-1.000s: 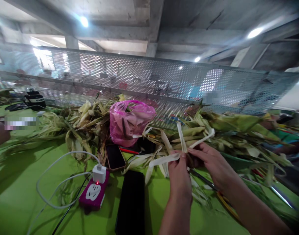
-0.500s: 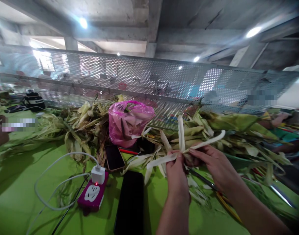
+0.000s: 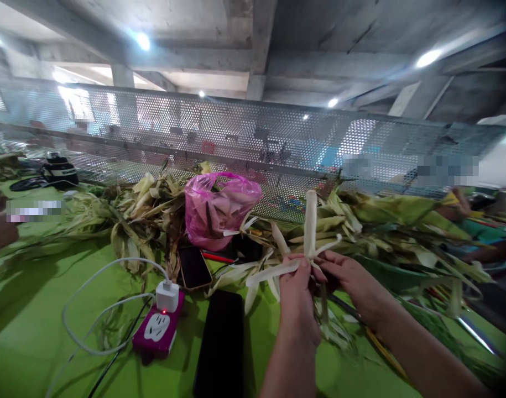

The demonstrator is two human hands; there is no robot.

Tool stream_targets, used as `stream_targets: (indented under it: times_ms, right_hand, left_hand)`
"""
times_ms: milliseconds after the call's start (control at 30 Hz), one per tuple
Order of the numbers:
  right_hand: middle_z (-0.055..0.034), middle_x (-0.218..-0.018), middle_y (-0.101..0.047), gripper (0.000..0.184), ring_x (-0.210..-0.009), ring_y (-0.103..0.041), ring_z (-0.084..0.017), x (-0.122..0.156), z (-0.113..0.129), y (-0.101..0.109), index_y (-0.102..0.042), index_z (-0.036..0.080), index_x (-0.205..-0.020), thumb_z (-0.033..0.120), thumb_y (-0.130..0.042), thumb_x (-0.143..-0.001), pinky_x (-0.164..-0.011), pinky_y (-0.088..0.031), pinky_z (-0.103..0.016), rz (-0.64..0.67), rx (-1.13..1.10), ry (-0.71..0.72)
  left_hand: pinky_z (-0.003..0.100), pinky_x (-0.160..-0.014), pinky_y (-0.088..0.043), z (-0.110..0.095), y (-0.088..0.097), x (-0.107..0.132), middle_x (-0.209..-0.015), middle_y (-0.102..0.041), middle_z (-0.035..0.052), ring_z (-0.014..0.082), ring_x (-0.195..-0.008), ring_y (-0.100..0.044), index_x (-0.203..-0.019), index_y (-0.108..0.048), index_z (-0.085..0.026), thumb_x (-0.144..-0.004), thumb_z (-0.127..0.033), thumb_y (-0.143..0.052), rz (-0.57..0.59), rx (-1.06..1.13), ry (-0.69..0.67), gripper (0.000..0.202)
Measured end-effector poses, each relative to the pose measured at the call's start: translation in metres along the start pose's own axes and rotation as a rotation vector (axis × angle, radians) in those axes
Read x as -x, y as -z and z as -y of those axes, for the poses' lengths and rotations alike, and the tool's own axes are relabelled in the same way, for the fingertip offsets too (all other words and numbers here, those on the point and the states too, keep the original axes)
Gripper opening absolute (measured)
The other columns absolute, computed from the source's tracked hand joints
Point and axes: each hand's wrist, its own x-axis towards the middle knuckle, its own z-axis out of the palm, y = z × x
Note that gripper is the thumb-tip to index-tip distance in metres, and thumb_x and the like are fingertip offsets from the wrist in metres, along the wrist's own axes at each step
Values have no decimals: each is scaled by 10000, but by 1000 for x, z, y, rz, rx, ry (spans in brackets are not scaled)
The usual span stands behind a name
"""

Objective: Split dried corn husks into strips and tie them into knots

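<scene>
Pale corn husk strips (image 3: pixel 310 224) cross one another between my two hands. My left hand (image 3: pixel 296 282) pinches them where they meet, thumb on top. One broad strip stands upright from that crossing, another points left, and a thinner one curls out to the right. On the right side, my right hand (image 3: pixel 348 276) has its fingers closed at the crossing, against the strips; its fingertips are partly hidden. Below my hands lie more loose husk scraps (image 3: pixel 333 329) on the green table (image 3: pixel 261 354).
A pink plastic bag (image 3: pixel 219 210) stands among heaps of corn husks (image 3: pixel 149 210). Nearby are a phone (image 3: pixel 194 268), a black phone-like slab (image 3: pixel 220 342) and a purple power strip (image 3: pixel 157 331) with a white cable. Another person's hand (image 3: pixel 1 229) shows at far left. Behind runs a perforated metal screen (image 3: pixel 236 138).
The right-hand strip, earlier stretched long to the right, now shows shorter and curled. The upright strip looks broader. My right hand has shifted slightly left and down.
</scene>
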Motion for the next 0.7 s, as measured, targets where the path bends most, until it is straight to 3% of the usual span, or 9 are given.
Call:
stream_targets:
  times_ms: [100, 167, 233, 333, 433, 567, 700]
  right_hand:
    - [45, -506, -466, 386, -452, -358, -90, 2, 2, 12, -548, 181, -616, 531, -703, -674, -432, -284, -220, -145, 185, 116]
    - [25, -563, -525, 372, -489, -391, -106, 6, 8, 15, -588, 185, -688, 537, -708, -671, -448, -304, -229, -210, 252, 205]
    - [-13, -688, -617, 351, -564, -467, -134, 10, 16, 15, -624, 188, -790, 507, -718, -680, -509, -368, -247, -158, 260, 278]
    - [-36, -737, -648, 304, -669, -548, -175, 12, 28, 9, -657, 183, -784, 473, -709, -710, -642, -439, -288, -52, 250, 346]
    - [-41, -732, -650, 283, -712, -570, -189, 8, 34, 6, -686, 179, -732, 458, -719, -702, -712, -443, -309, -78, 277, 401]
    - [-43, -749, -657, 273, -744, -584, -206, -1, 35, 8, -707, 187, -726, 444, -759, -651, -734, -446, -332, -125, 310, 390]
    - [-21, -712, -657, 236, -657, -585, -176, -5, 33, 10, -700, 202, -750, 419, -750, -670, -634, -464, -310, -16, 176, 263]
  left_hand:
    - [192, -497, -246, 0, 1, 0, -574, -530, -35, 69, -484, -353, -841, -498, -169, -748, -369, -654, -49, -112, -39, 270]
    - [201, -487, -217, 1, 1, -1, -572, -525, -36, 65, -475, -317, -834, -501, -167, -767, -372, -632, -50, -164, -60, 252]
    - [211, -480, -197, 3, 2, -3, -565, -522, -37, 65, -470, -301, -822, -503, -169, -770, -386, -623, -28, -199, -59, 254]
    - [220, -473, -188, 7, 3, -6, -548, -518, -37, 71, -463, -312, -814, -509, -172, -758, -425, -624, 5, -257, -29, 283]
    - [228, -476, -198, 10, 5, -9, -521, -500, -46, 78, -447, -312, -813, -495, -183, -753, -450, -618, 35, -295, -17, 300]
    - [237, -523, -253, 11, 6, -9, -539, -452, -55, 87, -491, -335, -761, -471, -193, -747, -461, -632, 61, -299, -53, 313]
    - [248, -540, -249, 10, 7, -6, -554, -399, -52, 94, -535, -332, -698, -488, -184, -744, -474, -641, 110, -378, -39, 331]
